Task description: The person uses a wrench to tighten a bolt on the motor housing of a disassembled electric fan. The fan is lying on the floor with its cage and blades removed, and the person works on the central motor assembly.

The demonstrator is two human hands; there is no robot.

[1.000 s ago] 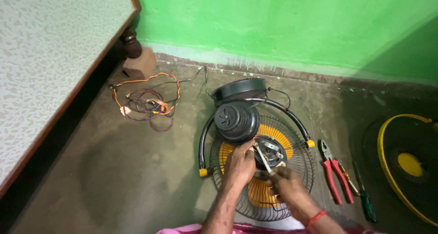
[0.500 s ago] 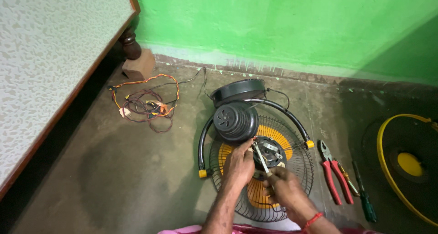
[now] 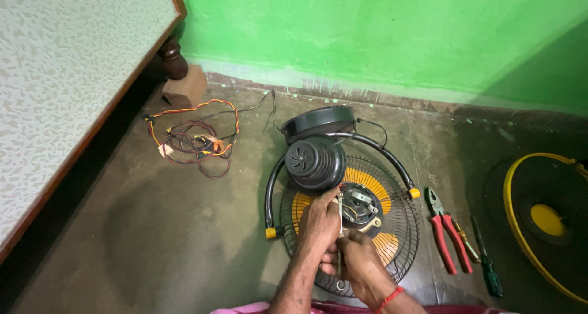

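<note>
My left hand [image 3: 320,219] and right hand [image 3: 358,259] have drawn closer together, both closed on a thin metal tool [image 3: 340,228] at the fan motor [image 3: 361,207]; the wire guard [image 3: 392,240] lies unmoved on the floor.

A bright green wall [image 3: 380,32] is met by a dark, stained concrete floor [image 3: 153,240]. A speckled pale tabletop [image 3: 61,75] on a turned wooden leg [image 3: 173,57] is seen at the left.

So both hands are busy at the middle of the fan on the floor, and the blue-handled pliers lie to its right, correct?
Not quite: the pliers have red handles, not blue, as the head view shows. The rest holds: the left hand and right hand work at the middle of the fan on the floor, and the pliers lie to its right.
</note>
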